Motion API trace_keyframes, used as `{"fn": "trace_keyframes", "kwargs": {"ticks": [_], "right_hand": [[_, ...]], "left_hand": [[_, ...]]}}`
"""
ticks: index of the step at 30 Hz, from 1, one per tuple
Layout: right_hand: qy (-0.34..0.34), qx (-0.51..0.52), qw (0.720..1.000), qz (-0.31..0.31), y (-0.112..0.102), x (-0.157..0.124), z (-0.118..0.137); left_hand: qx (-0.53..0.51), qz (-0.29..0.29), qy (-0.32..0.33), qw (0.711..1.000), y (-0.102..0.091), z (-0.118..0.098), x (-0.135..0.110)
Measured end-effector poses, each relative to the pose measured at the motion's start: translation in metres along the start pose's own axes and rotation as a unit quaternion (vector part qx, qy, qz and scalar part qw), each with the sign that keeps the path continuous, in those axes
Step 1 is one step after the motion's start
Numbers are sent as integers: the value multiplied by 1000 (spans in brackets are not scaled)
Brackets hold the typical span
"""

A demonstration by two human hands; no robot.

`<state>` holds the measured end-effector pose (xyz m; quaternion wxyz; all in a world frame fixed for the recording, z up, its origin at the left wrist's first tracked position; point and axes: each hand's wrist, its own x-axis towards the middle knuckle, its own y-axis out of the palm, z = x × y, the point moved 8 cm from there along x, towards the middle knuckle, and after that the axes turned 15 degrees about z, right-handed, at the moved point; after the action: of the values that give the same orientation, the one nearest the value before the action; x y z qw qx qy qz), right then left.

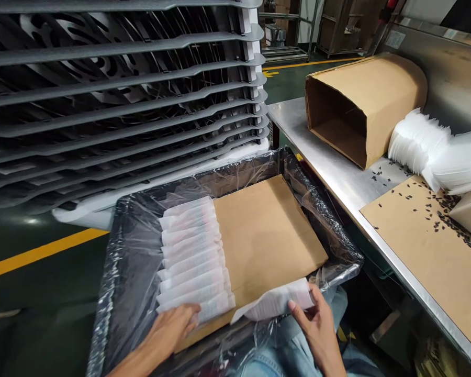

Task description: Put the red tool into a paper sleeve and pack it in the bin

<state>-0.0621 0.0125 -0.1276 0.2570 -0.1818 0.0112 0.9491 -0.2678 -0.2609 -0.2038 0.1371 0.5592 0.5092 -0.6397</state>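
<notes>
Lined bin (118, 272) w/ cardboard (267, 235): left hand (172, 327) flat on packets (192, 256) steadying row, right hand (317, 324) pinching another packet (278, 302) just ahead.

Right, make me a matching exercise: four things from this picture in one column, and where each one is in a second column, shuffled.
Things:
1. left hand
2. right hand
3. empty cardboard box
4. stack of white sleeves

Places:
A. lying on its side on the steel table
B. on the row of white packets in the plastic-lined bin
C. beside the box, near the wall
D. holding a white packet at the near edge of the cardboard sheet

Pairs: 1-B, 2-D, 3-A, 4-C
</notes>
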Motion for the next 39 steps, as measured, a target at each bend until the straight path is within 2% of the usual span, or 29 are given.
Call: {"fn": "trace_keyframes", "kwargs": {"ticks": [3, 5, 11, 22, 24, 28, 30, 35, 39], "right_hand": [[-5, 7, 1000, 15, -1, 3, -3], [-8, 4, 999, 31, -1, 5, -8], [9, -1, 998, 55, -2, 7, -20], [6, 16, 998, 57, -1, 6, -22], [7, 21, 998, 57, -1, 5, -22], [14, 28, 998, 58, 0, 6, -21], [16, 22, 998, 50, -2, 6, -19], [21, 26, 998, 56, 0, 7, -21], [26, 35, 998, 55, -1, 6, -25]], "left_hand": [[69, 26, -39, 997, 35, 8, 7], [100, 26, -53, 993, 42, 1, 15], [147, 18, -65, 987, 41, -13, 31], [139, 34, -56, 988, 47, -10, 23], [131, 22, -61, 989, 42, -4, 19], [101, -53, -90, 989, 24, 17, 13], [88, -75, -94, 989, 22, 26, 14], [59, -78, -81, 992, 35, 36, 24], [38, -78, -69, 994, 46, 38, 22]]}}
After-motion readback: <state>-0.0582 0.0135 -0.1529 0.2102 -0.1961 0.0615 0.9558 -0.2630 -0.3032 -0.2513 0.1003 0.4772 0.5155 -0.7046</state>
